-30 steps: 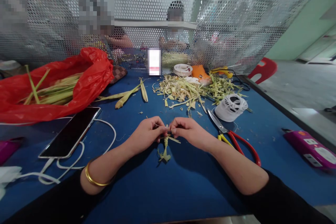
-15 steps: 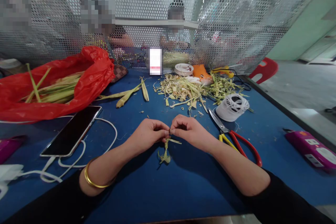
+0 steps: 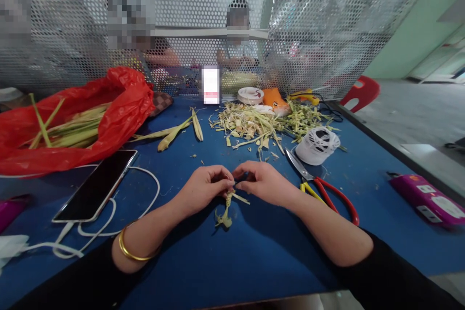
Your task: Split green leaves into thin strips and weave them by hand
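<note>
My left hand (image 3: 207, 185) and my right hand (image 3: 259, 181) meet fingertip to fingertip over the blue table (image 3: 232, 256). Both pinch the top of a small woven leaf piece (image 3: 225, 208), yellow-green and braided, which hangs down from the fingers with its frayed end touching the table. A thin strip sticks out to the right under my right thumb. My left wrist wears a gold bangle (image 3: 132, 247). Both forearms rest on the table in black sleeves.
Red-handled scissors (image 3: 319, 186) lie right of my right hand, beside a white spool (image 3: 317, 145). A heap of leaf scraps (image 3: 261, 123) lies beyond. A red bag of leaves (image 3: 76, 118), a phone (image 3: 96, 185) with white cable and a purple box (image 3: 423, 198) flank me. People sit behind the perforated screen.
My fingers shifted slightly on the top of the woven piece, and it hangs a little more to the left. The view drifted a bit.
</note>
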### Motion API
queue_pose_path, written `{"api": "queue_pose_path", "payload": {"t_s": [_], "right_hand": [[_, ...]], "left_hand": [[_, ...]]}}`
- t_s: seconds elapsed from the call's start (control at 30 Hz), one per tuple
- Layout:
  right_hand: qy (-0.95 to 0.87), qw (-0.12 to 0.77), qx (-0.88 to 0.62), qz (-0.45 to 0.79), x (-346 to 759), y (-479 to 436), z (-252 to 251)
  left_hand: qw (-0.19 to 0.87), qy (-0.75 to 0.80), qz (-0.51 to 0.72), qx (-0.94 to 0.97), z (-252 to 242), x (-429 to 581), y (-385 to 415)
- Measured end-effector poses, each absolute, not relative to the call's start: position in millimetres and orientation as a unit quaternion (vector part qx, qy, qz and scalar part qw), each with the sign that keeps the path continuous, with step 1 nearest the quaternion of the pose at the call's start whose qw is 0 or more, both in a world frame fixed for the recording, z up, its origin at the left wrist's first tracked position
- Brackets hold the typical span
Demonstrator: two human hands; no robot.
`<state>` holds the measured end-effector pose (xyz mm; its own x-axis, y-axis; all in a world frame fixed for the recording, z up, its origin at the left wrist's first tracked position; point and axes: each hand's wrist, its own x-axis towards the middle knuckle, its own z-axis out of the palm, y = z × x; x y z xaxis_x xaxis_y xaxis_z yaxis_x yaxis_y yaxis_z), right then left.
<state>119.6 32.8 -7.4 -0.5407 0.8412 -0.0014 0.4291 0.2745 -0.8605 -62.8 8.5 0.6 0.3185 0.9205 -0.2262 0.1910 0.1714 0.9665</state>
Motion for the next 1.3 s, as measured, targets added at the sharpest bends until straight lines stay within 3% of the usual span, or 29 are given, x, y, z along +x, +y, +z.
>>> {"api": "queue_pose_path", "payload": {"t_s": [0.1,0.33,0.53,0.73,0.97,1.3], "right_hand": [[-0.804,0.263,-0.419,0.330,117.0,31.6,-9.3],[-0.819,0.271,-0.421,0.281,117.5,30.5,-6.0],[-0.875,0.254,-0.387,0.138,118.3,23.4,-0.8],[-0.856,0.255,-0.345,0.287,117.0,24.3,-1.7],[-0.711,0.317,-0.389,0.492,112.7,29.4,-7.3],[-0.820,0.260,-0.373,0.347,112.5,29.1,-17.9]], "left_hand": [[0.599,0.502,0.316,0.538,0.4,-62.8,8.9],[0.593,0.539,0.335,0.496,1.2,-62.8,9.3],[0.596,0.553,0.352,0.464,1.6,-62.5,10.1],[0.599,0.561,0.344,0.456,3.9,-64.3,10.9],[0.552,0.542,0.308,0.553,4.0,-69.2,13.3],[0.322,0.550,0.265,0.724,5.0,-70.3,9.4]]}}
